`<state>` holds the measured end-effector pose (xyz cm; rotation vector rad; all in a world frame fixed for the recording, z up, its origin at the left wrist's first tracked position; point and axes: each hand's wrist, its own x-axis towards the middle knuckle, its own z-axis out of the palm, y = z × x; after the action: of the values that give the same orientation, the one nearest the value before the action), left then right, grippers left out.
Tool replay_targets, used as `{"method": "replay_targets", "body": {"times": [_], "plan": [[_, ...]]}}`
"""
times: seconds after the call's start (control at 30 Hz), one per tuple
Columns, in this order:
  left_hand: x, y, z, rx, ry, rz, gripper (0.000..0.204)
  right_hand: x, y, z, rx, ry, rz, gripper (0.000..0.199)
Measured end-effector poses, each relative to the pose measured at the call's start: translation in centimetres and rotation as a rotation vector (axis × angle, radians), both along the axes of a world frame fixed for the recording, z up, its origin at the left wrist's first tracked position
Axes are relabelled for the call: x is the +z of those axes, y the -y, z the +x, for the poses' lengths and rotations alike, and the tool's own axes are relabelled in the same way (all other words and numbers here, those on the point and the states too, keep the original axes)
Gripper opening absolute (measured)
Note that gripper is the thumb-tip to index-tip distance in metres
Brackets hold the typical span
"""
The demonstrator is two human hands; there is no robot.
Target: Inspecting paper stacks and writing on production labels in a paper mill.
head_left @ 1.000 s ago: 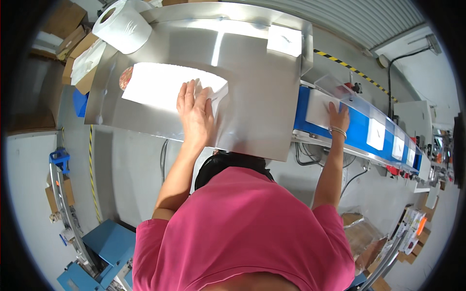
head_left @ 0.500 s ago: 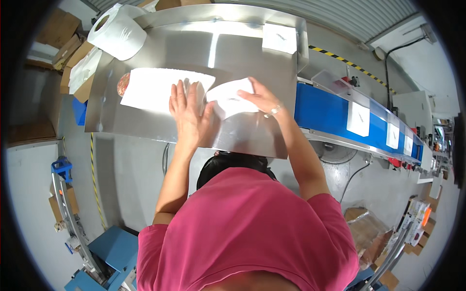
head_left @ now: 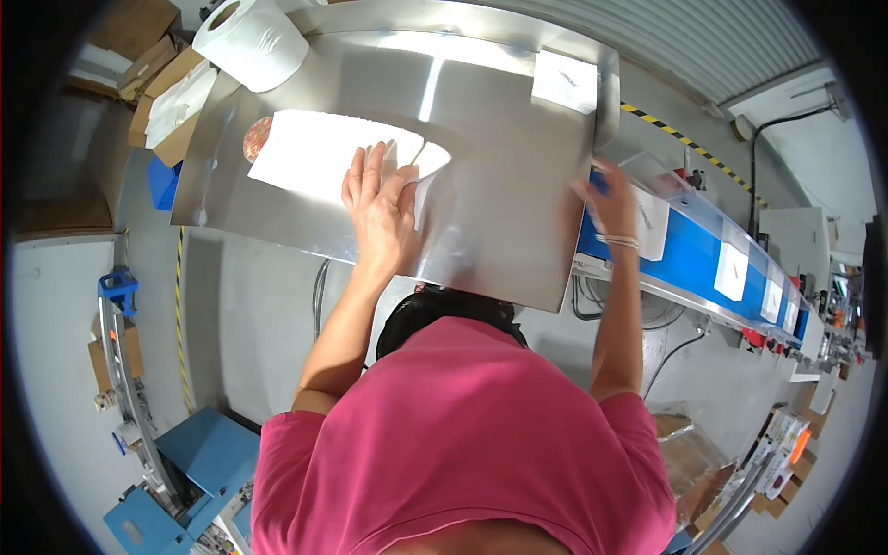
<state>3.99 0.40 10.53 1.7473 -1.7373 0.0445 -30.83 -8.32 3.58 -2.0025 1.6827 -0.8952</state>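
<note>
A row of overlapping white sheets or flat packets [head_left: 310, 153] lies on the steel table [head_left: 499, 185], too bright to tell which. My left hand [head_left: 377, 211] rests on its right part, fingers stretched out, thumb against the end piece [head_left: 431, 159], which stands slightly raised. Over the near end of the blue conveyor belt [head_left: 689, 239], just past the table's right edge, is my right hand [head_left: 610, 205], blurred, fingers apart and holding nothing visible. A white packet with a dark mark [head_left: 653, 227] lies on the belt right beside that hand.
Several more white packets [head_left: 731, 270] lie along the belt under a clear guard. Another white sheet [head_left: 564, 81] is at the table's far right corner. A large white roll [head_left: 268, 55] stands far left, near a round reddish patterned piece [head_left: 256, 139] and an open carton [head_left: 176, 134].
My right hand has moved right from the table to the belt and let go of the white packet it held. Packets on the belt have shifted along. My left hand stays on the row.
</note>
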Motion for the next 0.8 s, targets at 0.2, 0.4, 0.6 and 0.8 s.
{"method": "replay_targets", "body": {"times": [0.2, 0.4, 0.6, 0.8], "plan": [[0.2, 0.2, 0.3, -0.085, 0.003, 0.063, 0.023, 2.0, 1.4, 16.7, 0.585, 0.127, 0.069, 0.06], [0.0, 0.3, 1.9, 0.008, 0.013, 0.065, 0.045, 1.5, -0.6, 12.4, 0.284, 0.787, 0.641, 0.059], [-0.1, 0.0, 2.1, 0.009, -0.066, 0.035, 0.034, -1.0, -2.0, -2.9, -0.37, 0.31, 0.358, 0.046], [-0.1, 0.0, 1.4, 0.032, -0.044, 0.003, 0.031, 1.3, -2.2, -3.8, -0.571, -0.518, -0.13, 0.063]]}}
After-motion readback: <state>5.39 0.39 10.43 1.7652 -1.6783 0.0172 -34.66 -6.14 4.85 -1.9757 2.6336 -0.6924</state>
